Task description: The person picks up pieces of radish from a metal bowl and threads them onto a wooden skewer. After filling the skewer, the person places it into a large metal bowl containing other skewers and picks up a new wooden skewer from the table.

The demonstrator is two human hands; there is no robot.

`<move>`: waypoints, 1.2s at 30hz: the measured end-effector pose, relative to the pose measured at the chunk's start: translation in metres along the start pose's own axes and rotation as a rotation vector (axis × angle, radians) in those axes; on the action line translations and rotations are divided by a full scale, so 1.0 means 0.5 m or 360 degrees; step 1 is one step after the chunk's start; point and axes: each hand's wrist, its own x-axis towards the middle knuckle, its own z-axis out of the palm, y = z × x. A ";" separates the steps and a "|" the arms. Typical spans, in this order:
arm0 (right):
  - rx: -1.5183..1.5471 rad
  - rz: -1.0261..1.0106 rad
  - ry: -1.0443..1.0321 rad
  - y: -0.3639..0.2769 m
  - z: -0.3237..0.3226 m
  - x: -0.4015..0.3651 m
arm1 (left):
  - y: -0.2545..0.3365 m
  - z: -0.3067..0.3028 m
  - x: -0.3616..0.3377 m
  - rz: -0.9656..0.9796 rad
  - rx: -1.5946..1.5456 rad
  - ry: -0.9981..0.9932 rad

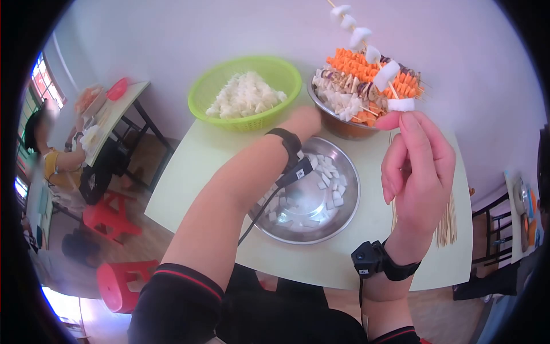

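My right hand [418, 160] is closed, thumb and fingertips pinching a white piece [400, 105] at the lower end of a skewer [393, 90]. Several more white pieces [360, 36] are threaded along the skewer, which slants up and left. My left hand [303, 121] is over the table between the green basket and the metal bowl of skewers; its fingers are hidden. Below it, a round steel basin [309, 198] holds cut white pieces [338, 198]. Bare wooden sticks [447, 223] lie beneath and beside my right hand.
A green basket [258, 122] holds a white heap [245, 97]. Beside it, a metal bowl [338, 121] is piled with orange, white and purple skewers [355, 66]. At the left, a person [63, 157] sits at another table [117, 114] near red stools [112, 215].
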 end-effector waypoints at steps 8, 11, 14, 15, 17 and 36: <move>0.0018 -0.0008 -0.0031 0.003 -0.001 0.001 | -0.007 0.021 0.012 0.0139 0.0095 0.0048; -0.0004 -0.0029 -0.0019 0.003 -0.002 0.001 | -0.002 0.007 0.012 0.0106 0.0073 -0.0046; 0.0005 -0.0034 -0.0022 0.008 -0.004 0.004 | -0.002 0.008 0.013 -0.0003 -0.0065 -0.0110; 0.0004 -0.0037 -0.0024 0.008 -0.004 0.004 | -0.004 0.008 0.015 -0.0007 -0.0107 -0.0072; 0.0011 -0.0017 -0.0016 0.007 -0.001 0.003 | 0.000 -0.002 0.002 0.0001 -0.0135 -0.0035; -0.0087 0.0094 -0.0106 0.022 0.030 0.005 | -0.020 -0.298 -0.260 0.0145 -0.1656 0.0824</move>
